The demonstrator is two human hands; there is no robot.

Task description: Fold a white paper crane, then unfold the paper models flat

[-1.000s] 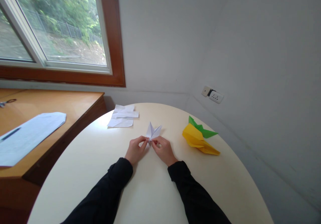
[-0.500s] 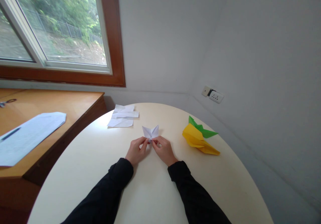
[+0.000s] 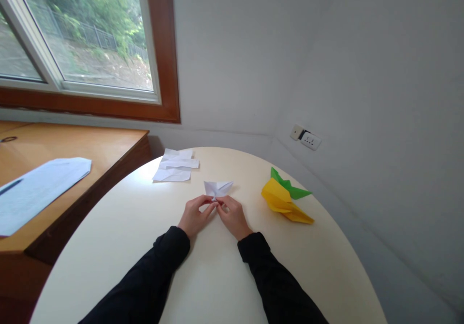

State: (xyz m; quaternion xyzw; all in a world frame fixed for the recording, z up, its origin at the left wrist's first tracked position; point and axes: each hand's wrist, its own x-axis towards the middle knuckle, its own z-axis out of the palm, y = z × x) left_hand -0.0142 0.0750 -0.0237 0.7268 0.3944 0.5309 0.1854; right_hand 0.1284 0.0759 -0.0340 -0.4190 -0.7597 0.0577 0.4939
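Observation:
A small folded white paper piece point(image 3: 217, 188) lies low on the round cream table point(image 3: 217, 275), its two pointed flaps spread outward. My left hand point(image 3: 195, 215) pinches its near end from the left. My right hand point(image 3: 232, 215) pinches the same end from the right, fingertips nearly touching the left hand's. Both arms wear black sleeves.
Folded yellow paper point(image 3: 284, 202) with green paper point(image 3: 290, 188) behind it sits to the right. Creased white scraps point(image 3: 176, 166) lie at the table's far side. A wooden desk point(image 3: 72, 150) on the left carries a printed sheet point(image 3: 36, 188). The wall has a socket point(image 3: 306, 139).
The white paper's upright flaps have been pressed down and spread flatter against the table. Both hands stay at its near end. The camera shifted slightly.

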